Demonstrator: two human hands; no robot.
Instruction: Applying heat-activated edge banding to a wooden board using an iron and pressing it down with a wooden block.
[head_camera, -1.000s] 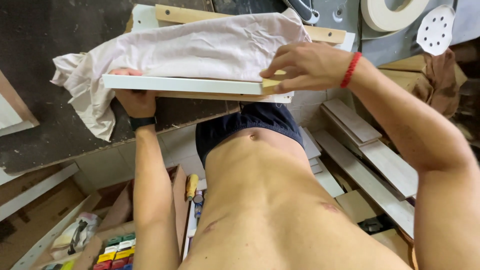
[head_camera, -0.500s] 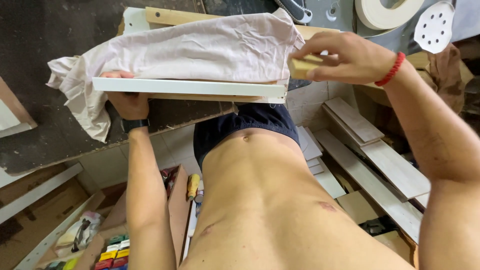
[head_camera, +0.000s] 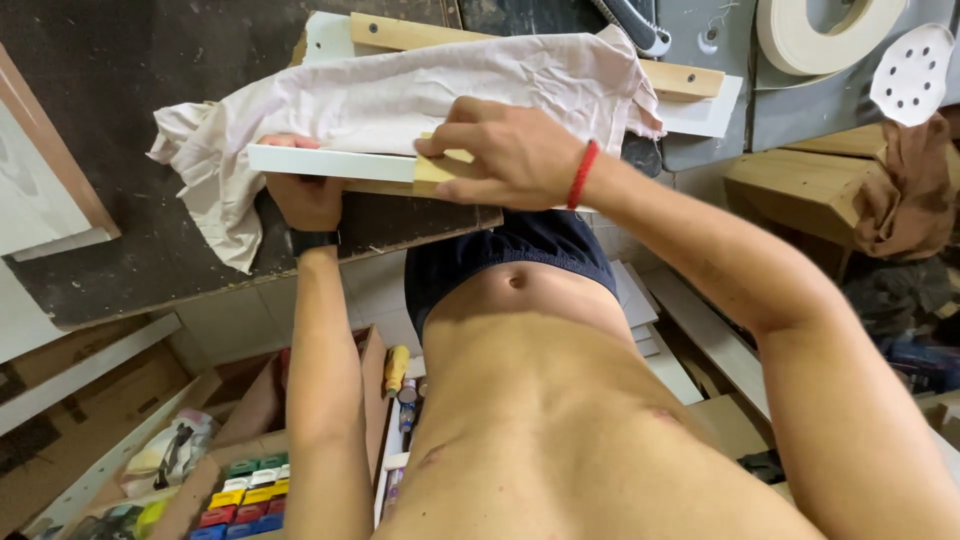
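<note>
**Both hands on a white-edged board at the bench edge**

Both hands work one board. Her or his left hand (head_camera: 305, 195) grips the white-faced board (head_camera: 330, 163) from below at its left end, fingers curled under it and the thumb side hidden by the panel, a dark watch strap showing at the wrist. The right hand (head_camera: 505, 155), with a red cord bracelet at the wrist, lies over the board's near edge, fingers bent and pressing a small tan wooden block (head_camera: 440, 170) flat against that edge; the block sits just where the white face ends.

The board lies on the dark workbench (head_camera: 120, 120), its near edge jutting past the bench front. A crumpled pale pink cloth (head_camera: 400, 95) is draped over the board's top, one end hanging down at the left. Beyond the cloth a pale wooden batten (head_camera: 690, 78) with dark screw heads shows.

Far right, a roll of edge banding (head_camera: 825, 35) and a white sanding disc (head_camera: 912, 72) hang on the grey wall. Down at the floor, an open box holds small coloured blocks (head_camera: 240, 495).
</note>
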